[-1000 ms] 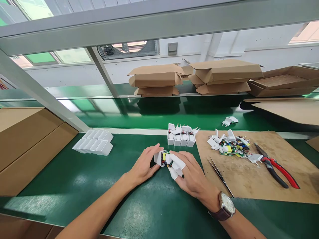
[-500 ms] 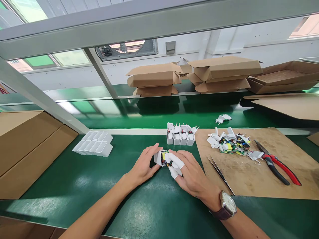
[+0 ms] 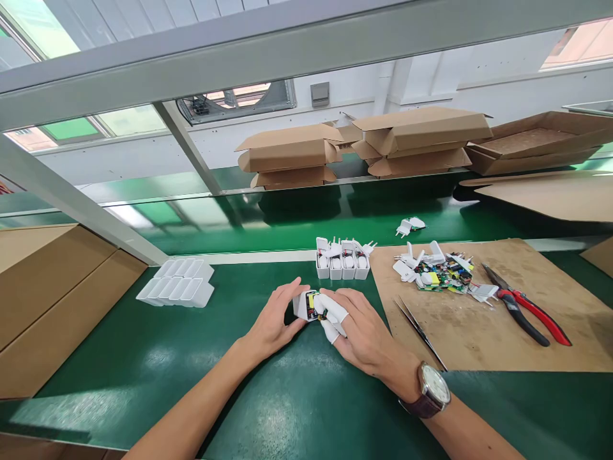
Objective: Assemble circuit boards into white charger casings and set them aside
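Just above the glossy green bench, the left hand grips a smooth, boxy white housing; the right hand, fingertips sheathed in white, clasps the circuit board at its mouth, partly hiding it. Beyond stand four filled housings; rightward, scuffed brown board bears jumbled components, slender tweezers and red-black pliers.

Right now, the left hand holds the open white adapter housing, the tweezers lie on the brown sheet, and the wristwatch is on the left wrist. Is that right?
Not quite: the head view shows the wristwatch on the right wrist. The rest stands: the left hand holds the open white adapter housing, and the tweezers lie on the brown sheet.
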`<state>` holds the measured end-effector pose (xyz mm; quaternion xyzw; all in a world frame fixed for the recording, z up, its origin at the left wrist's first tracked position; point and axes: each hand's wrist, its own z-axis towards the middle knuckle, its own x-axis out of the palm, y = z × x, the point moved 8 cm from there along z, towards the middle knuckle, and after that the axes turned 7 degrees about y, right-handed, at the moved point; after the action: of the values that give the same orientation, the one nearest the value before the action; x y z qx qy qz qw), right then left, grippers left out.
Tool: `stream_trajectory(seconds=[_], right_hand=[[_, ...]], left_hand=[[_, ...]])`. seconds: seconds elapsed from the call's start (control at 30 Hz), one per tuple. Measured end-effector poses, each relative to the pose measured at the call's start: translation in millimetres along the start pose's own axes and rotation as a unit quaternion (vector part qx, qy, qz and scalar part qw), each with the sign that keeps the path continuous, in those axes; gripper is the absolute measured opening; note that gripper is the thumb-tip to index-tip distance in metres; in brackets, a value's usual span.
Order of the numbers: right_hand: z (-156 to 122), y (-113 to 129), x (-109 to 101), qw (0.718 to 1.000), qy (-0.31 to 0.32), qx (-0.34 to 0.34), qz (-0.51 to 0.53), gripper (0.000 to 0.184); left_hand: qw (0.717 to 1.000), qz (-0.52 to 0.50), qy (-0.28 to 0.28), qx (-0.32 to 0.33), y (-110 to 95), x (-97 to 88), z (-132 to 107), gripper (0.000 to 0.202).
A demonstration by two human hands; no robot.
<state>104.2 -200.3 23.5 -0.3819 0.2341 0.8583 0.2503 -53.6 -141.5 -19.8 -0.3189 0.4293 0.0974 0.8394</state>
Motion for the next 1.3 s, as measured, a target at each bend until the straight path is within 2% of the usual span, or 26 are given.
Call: stream_trajectory(seconds=[0.17, 0.43, 0.6, 0.73, 1.07, 1.3], right_hand=[[0, 0, 0, 1.0, 0.003, -0.002, 0.001, 0.033], [4, 7, -7, 0.999, -0.021, -0.029, -0.039, 0.019], [5, 8, -8, 0.999, -0.026, -0.023, -0.04, 0.021], [3, 6, -7, 0.999, -0.028, -0.013, -0.025, 0.023], [4, 7, -15, 0.999, -0.028, -0.006, -0.03, 0.034], [0, 5, -15, 0.999, -0.036, 0.0, -0.034, 0.034]], left_hand=[[1.0, -0.002, 0.001, -0.006, 0, -0.8, 1, 0.086], [1.0, -0.003, 0.002, -0.012, 1, -1.3, 0, 0.085], [1.0, 0.021, -0.017, -0.004, -2, -5.2, 0, 0.082], [1.0, 0.0, -0.007, -0.009, 1, -3.2, 0, 0.088], [0.999, 0.002, -0.032, 0.004, -1, -4.4, 0, 0.085], [0.999, -0.009, -0.037, 0.002, -3, -3.7, 2, 0.086]])
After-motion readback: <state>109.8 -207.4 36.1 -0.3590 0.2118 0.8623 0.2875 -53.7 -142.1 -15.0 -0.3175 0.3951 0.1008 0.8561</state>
